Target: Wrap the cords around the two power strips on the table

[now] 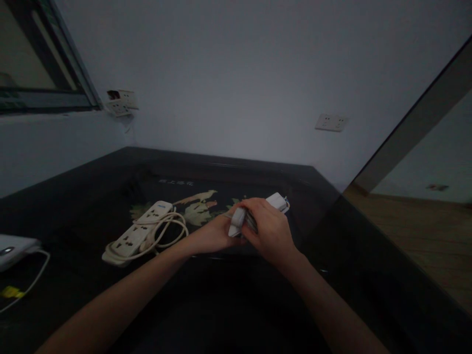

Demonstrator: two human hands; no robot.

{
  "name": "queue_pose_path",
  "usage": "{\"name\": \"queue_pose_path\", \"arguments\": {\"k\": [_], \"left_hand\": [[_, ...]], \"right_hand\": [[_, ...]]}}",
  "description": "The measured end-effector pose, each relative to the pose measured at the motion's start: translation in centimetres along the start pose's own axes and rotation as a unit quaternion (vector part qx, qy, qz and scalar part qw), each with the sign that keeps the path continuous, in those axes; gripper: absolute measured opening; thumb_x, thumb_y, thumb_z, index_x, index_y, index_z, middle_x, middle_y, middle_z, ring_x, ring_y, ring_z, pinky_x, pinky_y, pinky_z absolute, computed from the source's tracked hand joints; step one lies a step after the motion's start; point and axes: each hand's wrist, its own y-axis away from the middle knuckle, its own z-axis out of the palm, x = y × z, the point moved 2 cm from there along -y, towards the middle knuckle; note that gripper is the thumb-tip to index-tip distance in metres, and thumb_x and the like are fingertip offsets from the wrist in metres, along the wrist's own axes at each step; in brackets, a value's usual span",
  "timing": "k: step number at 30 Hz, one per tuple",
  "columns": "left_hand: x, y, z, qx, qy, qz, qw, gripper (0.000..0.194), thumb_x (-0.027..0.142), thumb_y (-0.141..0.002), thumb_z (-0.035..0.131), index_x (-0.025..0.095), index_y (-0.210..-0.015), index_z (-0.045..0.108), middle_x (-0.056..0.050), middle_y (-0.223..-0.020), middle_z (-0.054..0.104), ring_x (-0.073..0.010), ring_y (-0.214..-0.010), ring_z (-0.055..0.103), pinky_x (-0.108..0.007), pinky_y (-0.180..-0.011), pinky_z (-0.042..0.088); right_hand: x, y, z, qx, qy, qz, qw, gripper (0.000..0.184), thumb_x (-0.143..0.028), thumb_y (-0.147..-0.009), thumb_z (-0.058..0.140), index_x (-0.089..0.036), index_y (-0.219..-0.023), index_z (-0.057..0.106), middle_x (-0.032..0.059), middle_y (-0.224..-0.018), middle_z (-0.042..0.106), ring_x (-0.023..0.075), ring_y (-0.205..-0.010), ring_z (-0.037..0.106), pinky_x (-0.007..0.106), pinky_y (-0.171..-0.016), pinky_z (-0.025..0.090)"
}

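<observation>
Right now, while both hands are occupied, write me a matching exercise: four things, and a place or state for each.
1. power strip
2. white device
3. pale bundle
4. socket plate

A. held by left hand and right hand
B. on the table, between white device and pale bundle
C. on the wall, up and right of right hand
D. at the picture's left edge

Pairs: 1-B; 2-D; 3-A; 4-C

Dimly lit; backed at 12 o'clock by a pale wall (221, 88), flanked at 10 by a dark-framed window (33, 54), at 4 by brown floor (435, 265), filled at 6 by a black table (332, 231)
</observation>
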Motion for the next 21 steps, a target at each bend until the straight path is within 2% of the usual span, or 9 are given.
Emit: {"name": "queue_pose_path", "arguments": {"k": [3, 6, 10, 14, 18, 21], "left_hand": [[0.3, -0.1, -0.5, 0.045, 0.021, 0.011, 0.999, 0.065, 0.021, -0.065, 0.069, 0.022, -0.126, 0.046, -0.007, -0.119, 0.057, -0.0233, -0.106, 0.053, -0.035, -0.093, 0.04], [0.3, -0.1, -0.9, 0.076, 0.056, 0.005, 0.995, 0.085, 0.022, -0.065, 0.072, 0.025, -0.139, 0.031, -0.009, -0.132, 0.048, -0.0254, -0.116, 0.048, -0.037, -0.1, 0.035], [0.2, -0.1, -0.9, 0.066, 0.115, 0.001, 0.991, 0.088, 0.022, -0.062, 0.074, 0.023, -0.138, 0.03, -0.012, -0.134, 0.044, -0.0295, -0.122, 0.042, -0.042, -0.104, 0.03], [0.3, 0.0, -0.5, 0.06, 0.156, -0.01, 0.986, 0.089, 0.02, -0.061, 0.075, 0.022, -0.138, 0.03, -0.013, -0.136, 0.043, -0.0307, -0.124, 0.041, -0.043, -0.104, 0.029], [0.3, 0.0, -0.2, 0.045, 0.194, -0.017, 0.98, 0.096, 0.019, -0.063, 0.074, 0.025, -0.143, 0.021, -0.012, -0.14, 0.04, -0.0301, -0.127, 0.039, -0.044, -0.106, 0.027], [0.2, 0.0, -0.2, 0.018, 0.231, -0.009, 0.973, 0.099, 0.018, -0.065, 0.073, 0.028, -0.145, 0.016, -0.011, -0.143, 0.038, -0.0282, -0.129, 0.037, -0.044, -0.107, 0.025]], "right_hand": [[-0.1, -0.1, -0.8, 0.063, 0.017, 0.003, 0.998, 0.034, -0.008, -0.074, 0.055, -0.02, -0.106, 0.058, 0.0089, -0.102, 0.064, 0.026, -0.099, 0.056, 0.042, -0.086, 0.046], [0.5, -0.2, -1.7, 0.073, 0.003, 0.049, 0.996, 0.038, -0.006, -0.072, 0.055, -0.023, -0.105, 0.06, 0.0082, -0.103, 0.059, 0.0252, -0.095, 0.055, 0.042, -0.082, 0.047], [1.9, -0.4, -2.9, 0.02, -0.094, 0.081, 0.992, 0.039, -0.002, -0.073, 0.05, -0.024, -0.102, 0.06, 0.0048, -0.099, 0.062, 0.0201, -0.091, 0.06, 0.034, -0.077, 0.049], [3.5, -0.3, -3.5, -0.011, -0.139, 0.105, 0.985, 0.038, -0.003, -0.071, 0.049, -0.023, -0.101, 0.061, 0.0024, -0.099, 0.068, 0.0188, -0.088, 0.063, 0.03, -0.074, 0.05], [3.6, -0.2, -3.2, -0.009, -0.129, 0.073, 0.989, 0.039, -0.002, -0.071, 0.046, -0.023, -0.098, 0.064, 0.0032, -0.101, 0.07, 0.0199, -0.096, 0.064, 0.035, -0.086, 0.048], [3.2, -0.3, -3.0, -0.002, -0.112, 0.044, 0.993, 0.041, -0.001, -0.07, 0.044, -0.023, -0.099, 0.064, 0.0041, -0.102, 0.07, 0.02, -0.099, 0.063, 0.037, -0.088, 0.048]]}}
